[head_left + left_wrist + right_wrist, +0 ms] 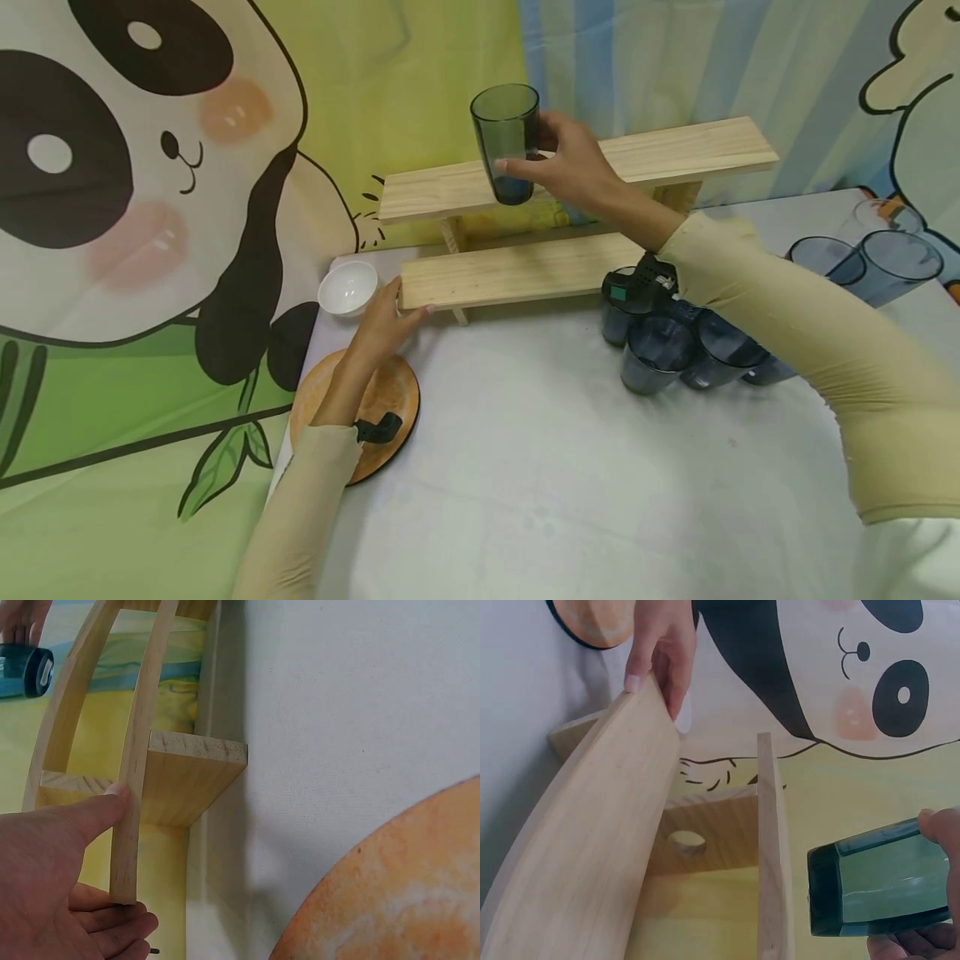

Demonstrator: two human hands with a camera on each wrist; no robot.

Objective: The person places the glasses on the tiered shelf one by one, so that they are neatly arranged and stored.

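In the head view my right hand (573, 162) grips a dark tinted drinking glass (506, 133) by its side. The glass is upright, in front of the upper board (697, 150) of a two-tier wooden shelf; the right wrist view shows the glass (885, 881) apart from the boards. At the left end of the lower board (517, 271), my left hand (378, 325) holds the board's end, thumb on its front edge and fingers beyond, as the left wrist view also shows. Both boards carry nothing that I can see.
Several dark glasses (660, 350) stand below the shelf's right end, partly behind my right forearm. More glasses (900, 258) are at the far right. A white bowl (348, 287) and a round wooden-looking plate (401, 392) lie at the left. A printed panda cloth (247, 208) hangs behind.
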